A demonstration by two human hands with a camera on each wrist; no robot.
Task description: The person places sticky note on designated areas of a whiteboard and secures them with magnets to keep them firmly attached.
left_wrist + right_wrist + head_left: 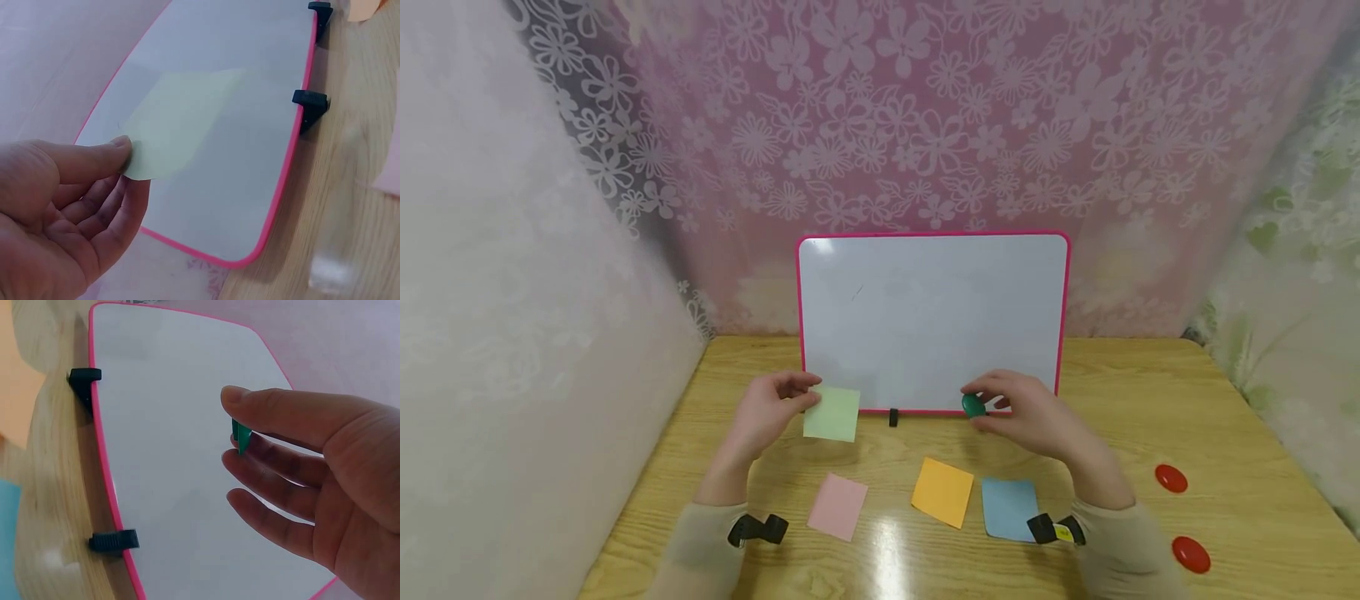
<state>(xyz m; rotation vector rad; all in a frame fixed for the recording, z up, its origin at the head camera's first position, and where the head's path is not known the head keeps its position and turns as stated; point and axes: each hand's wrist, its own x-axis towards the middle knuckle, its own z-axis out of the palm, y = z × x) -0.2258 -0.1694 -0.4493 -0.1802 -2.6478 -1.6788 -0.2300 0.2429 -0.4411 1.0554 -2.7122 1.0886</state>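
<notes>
Between thumb and fingers, my left hand pinches a pale green sticky note by its upper left corner. The note overlaps the lower left corner of a whiteboard with a pink frame in the head view. My right hand holds a round green magnet at its fingertips, close to the board's lower right part. In the right wrist view the magnet appears edge-on beneath the thumb. The board stands upright, with black clips on its lower edge.
On the wooden table in front of the board lie pink, orange and blue sticky notes. Two red magnets lie at the right. A floral curtain hangs behind the board.
</notes>
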